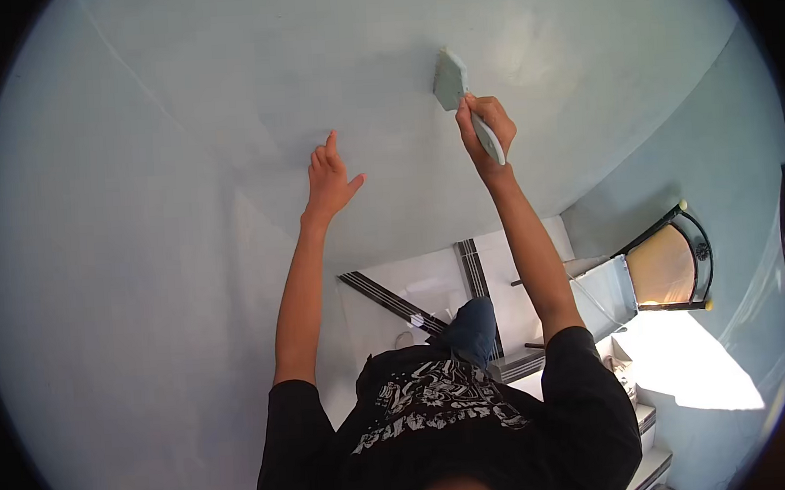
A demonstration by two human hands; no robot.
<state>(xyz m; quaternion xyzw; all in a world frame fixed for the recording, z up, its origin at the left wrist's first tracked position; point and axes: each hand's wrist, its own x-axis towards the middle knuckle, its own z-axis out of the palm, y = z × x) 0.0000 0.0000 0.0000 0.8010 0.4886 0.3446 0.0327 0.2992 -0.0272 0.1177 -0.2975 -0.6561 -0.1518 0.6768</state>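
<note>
My right hand (pixel 486 132) is raised and closed around the pale handle of a wide putty knife (pixel 450 78). Its flat grey-green blade lies against the pale blue-grey plastered wall (pixel 225 94). My left hand (pixel 330 179) is raised to the left of it at about the same height. Its fingers are spread and the fingertips rest on or very near the wall, holding nothing. Both bare forearms come up from the sleeves of a black printed t-shirt (pixel 437 411).
Below me is a white tiled floor with black stripes (pixel 394 300), and my blue-trousered knee (pixel 472 328) shows over it. To the right are an arched dark-framed opening (pixel 671 266), a bright sunlit patch (pixel 701 366) and white steps (pixel 644 431).
</note>
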